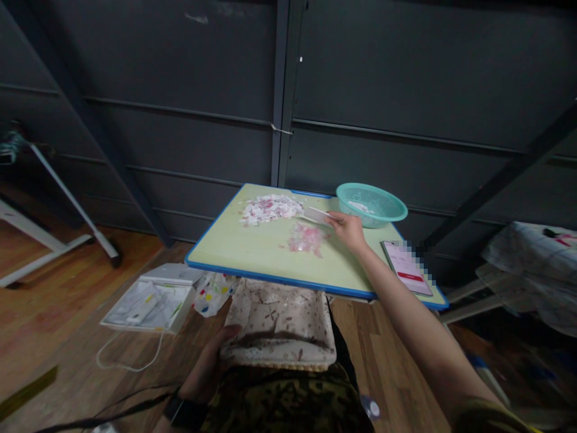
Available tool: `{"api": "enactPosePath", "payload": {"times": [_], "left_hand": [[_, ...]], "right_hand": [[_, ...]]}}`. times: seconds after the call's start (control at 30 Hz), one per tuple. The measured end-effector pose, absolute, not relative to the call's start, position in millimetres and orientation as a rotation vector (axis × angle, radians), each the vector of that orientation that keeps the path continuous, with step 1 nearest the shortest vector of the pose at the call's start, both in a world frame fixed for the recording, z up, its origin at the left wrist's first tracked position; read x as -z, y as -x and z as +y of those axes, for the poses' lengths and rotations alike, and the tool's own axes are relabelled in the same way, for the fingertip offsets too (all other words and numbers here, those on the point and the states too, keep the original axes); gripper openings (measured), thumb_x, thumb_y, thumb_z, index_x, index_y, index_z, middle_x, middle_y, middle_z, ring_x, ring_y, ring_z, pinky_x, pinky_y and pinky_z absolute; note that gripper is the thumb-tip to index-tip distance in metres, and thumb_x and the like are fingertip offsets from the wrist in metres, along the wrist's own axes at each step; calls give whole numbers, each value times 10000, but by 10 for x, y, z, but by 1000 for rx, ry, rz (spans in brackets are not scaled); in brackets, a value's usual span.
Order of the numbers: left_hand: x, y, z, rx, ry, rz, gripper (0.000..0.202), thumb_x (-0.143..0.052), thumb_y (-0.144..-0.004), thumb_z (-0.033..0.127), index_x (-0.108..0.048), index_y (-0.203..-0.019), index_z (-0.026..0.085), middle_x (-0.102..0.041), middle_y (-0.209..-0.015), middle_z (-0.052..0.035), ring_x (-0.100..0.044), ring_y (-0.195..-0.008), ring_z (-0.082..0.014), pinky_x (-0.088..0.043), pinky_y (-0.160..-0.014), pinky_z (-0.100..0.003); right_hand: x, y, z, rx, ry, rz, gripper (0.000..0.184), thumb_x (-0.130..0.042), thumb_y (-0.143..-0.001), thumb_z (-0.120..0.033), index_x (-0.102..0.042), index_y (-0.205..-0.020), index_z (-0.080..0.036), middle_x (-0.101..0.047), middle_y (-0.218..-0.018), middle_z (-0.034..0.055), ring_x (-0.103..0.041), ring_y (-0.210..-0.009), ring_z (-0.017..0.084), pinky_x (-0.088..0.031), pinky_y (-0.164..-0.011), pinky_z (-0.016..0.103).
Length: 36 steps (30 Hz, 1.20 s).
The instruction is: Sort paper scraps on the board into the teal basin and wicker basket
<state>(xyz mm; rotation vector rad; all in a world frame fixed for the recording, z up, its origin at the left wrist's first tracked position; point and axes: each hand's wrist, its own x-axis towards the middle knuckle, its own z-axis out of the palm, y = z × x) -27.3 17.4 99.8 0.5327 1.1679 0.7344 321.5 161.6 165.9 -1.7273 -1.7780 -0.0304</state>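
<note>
Nearest the camera is the camouflage clothing [288, 400] over the person's lap, with a speckled tray [288, 316] just above it, below the tabletop's near edge. The left hand [222, 344] is closed on the tray's left side, thumb over the rim; its other fingers are hidden. The right hand [347, 228] is clamped on a thin white card [318, 214], held over the tabletop [234, 249] between a heap of white and pink flakes [270, 208] and a thinner pink patch [308, 239]. More pale bits lie in the green basin [396, 211] at the far right; a phone [406, 264] rests nearer. The step in hand looks like scraping the loose bits together, which would call for keeping the card's edge low and flat and the tray steady beneath the edge
</note>
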Motion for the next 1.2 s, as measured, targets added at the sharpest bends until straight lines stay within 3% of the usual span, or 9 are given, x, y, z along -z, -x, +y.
{"api": "enactPosePath", "payload": {"times": [0.27,0.37,0.5,0.63,0.77,1.03,1.2], "left_hand": [[-945,270,174,-781,-317,1138,426,-626,-712,284,-590,-1129,205,-759,-887,-16,-628,-1047,-283,-520,-851,-346],[-927,291,174,-760,-335,1128,308,-622,-711,339,-644,-980,189,-759,-817,-31,-630,-1040,-296,-525,-828,-351],[-918,305,186,-790,-381,1135,167,-688,-630,283,-652,-758,181,-749,-816,-61,-643,-1009,-294,-532,-795,-335],[-909,266,203,-782,-378,1110,170,-666,-651,247,-678,-793,154,-735,-841,-94,-680,-885,-274,-551,-697,-328],[-897,236,211,-836,-354,1140,141,-657,-667,211,-681,-797,161,-733,-820,-49,-692,-775,-215,-549,-617,-271],[-844,288,207,-823,-365,1101,290,-660,-693,260,-664,-967,165,-737,-872,-56,-685,-823,-248,-549,-655,-316],[-857,316,206,-857,-391,1140,264,-670,-675,249,-670,-926,168,-724,-848,-35,-676,-822,-219,-537,-646,-285]], "right_hand": [[-1626,-3041,1424,-90,1562,-1890,292,-500,-857,-305,-699,-1024,-173,-686,-1063,81,-643,-948,199,-445,-788,248],[-1643,-3115,1222,103,1671,-1752,328,-458,-877,-327,-687,-1058,-176,-688,-1054,96,-645,-929,209,-438,-757,256],[-1620,-3255,934,481,2057,-1613,343,-426,-881,-316,-675,-1087,-200,-720,-841,114,-657,-726,223,-386,-624,274],[-1507,-3238,652,599,2137,-1644,336,-429,-866,-280,-665,-1095,-212,-719,-768,85,-636,-623,179,-332,-546,249],[-1414,-3124,484,609,2039,-1742,330,-453,-832,-218,-667,-1082,-245,-724,-903,42,-647,-669,155,-343,-535,236],[-1394,-2963,530,649,1981,-1801,319,-486,-805,-199,-676,-1053,-261,-711,-996,13,-665,-695,158,-360,-523,241],[-1389,-3025,490,671,1859,-1772,281,-489,-819,-191,-686,-1019,-205,-728,-851,45,-661,-645,157,-376,-529,233]]}}
